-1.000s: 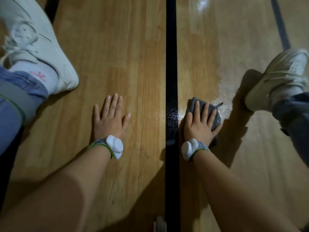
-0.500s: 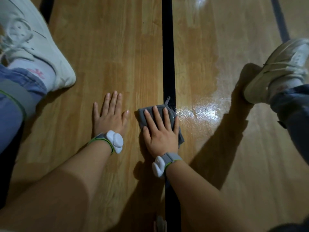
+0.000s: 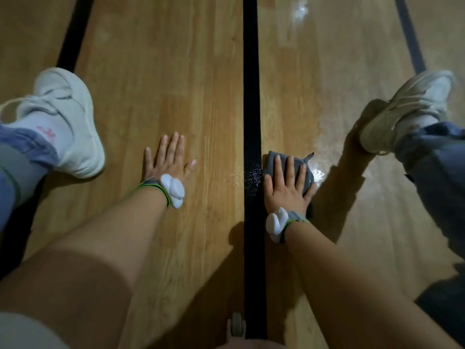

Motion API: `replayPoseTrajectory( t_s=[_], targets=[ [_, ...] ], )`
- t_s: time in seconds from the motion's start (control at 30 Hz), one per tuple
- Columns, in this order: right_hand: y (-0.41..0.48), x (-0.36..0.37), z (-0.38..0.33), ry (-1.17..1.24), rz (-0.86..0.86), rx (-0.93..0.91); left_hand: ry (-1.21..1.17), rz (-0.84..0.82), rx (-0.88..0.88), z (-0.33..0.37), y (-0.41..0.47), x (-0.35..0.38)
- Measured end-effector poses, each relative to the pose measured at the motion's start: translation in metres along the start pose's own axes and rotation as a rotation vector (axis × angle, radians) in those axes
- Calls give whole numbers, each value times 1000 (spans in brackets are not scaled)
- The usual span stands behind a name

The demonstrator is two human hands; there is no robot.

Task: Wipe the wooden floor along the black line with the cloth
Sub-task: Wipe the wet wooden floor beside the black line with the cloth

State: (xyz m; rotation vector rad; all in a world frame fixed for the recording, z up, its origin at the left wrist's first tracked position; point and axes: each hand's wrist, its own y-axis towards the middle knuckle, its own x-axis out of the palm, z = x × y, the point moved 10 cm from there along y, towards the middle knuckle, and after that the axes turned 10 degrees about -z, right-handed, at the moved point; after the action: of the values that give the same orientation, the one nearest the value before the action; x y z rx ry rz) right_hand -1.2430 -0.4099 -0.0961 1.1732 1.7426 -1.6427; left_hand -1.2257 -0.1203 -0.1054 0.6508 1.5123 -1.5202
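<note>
Just right of the frame's centre, the right hand (image 3: 286, 187) lies flat with fingers spread, pressing the grey cloth (image 3: 305, 172) onto the wooden floor (image 3: 176, 71), its inner edge touching the black line (image 3: 251, 96) that runs top to bottom. Wet sheen glints on the boards and the line beside the cloth. The left hand (image 3: 168, 162) rests palm-down and empty, fingers spread, left of the line. Each wrist wears a white tracker on a grey band. A white sneaker (image 3: 73, 117) sits at middle left, another sneaker (image 3: 407, 109) at upper right, near the cloth and casting a shadow toward it.
</note>
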Motion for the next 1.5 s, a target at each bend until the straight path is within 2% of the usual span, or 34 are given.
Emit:
replayPoseTrajectory(
  t_s=[0.3, 0.73, 0.97, 1.17, 1.27, 1.4, 1.5],
  targets=[
    [5, 5, 6, -5, -92, -10, 4, 46, 24, 2, -3, 6],
    [-8, 9, -13, 1, 56, -9, 13, 140, -3, 0, -7, 1],
    [-51, 57, -98, -92, 101, -320, 39, 133, -4, -2, -7, 0],
    [-56, 48, -85, -85, 221, -433, -9, 56, 20, -2, -8, 2],
    [-46, 28, -43, -49, 244, -323, -10, 89, 82, -2, -25, 1],
    [-34, 7, 57, 6, 190, 10, -85, 161, 94, -9, -71, 17],
    [-35, 4, 78, 58, 163, 95, -41, 174, 118, -5, -100, 36]
  ],
)
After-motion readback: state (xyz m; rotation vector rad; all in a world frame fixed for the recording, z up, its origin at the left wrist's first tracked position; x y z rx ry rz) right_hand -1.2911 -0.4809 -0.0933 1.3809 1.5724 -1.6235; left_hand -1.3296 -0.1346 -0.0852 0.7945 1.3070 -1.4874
